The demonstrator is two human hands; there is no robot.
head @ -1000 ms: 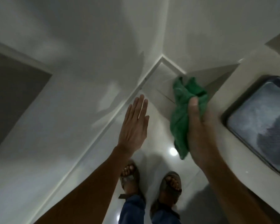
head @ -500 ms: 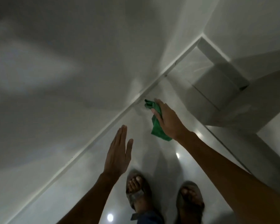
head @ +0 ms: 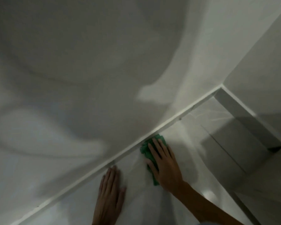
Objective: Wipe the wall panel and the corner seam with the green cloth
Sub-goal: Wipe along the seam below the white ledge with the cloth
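My right hand [head: 165, 164] lies flat on the green cloth [head: 147, 150], pressing it onto the glossy white surface right beside the white seam strip [head: 169, 122] that runs diagonally from lower left to upper right. The cloth's top end touches the seam. My left hand [head: 109, 197] rests flat and empty on the same glossy surface, fingers together, fingertips just short of the seam. The large white wall panel [head: 88, 70] fills the upper left, blurred by motion. Most of the cloth is hidden under my palm.
The seam meets a corner [head: 221, 86] at the upper right, where a second white wall [head: 258, 62] turns away. A grey boxed ledge [head: 243, 127] juts out below that corner. A bright light reflection [head: 208, 194] shows on the glossy surface at the lower right.
My view has dropped closer to the seam. My right hand has pushed the cloth up against the seam and flattened on it. My left hand has come down flat on the surface.
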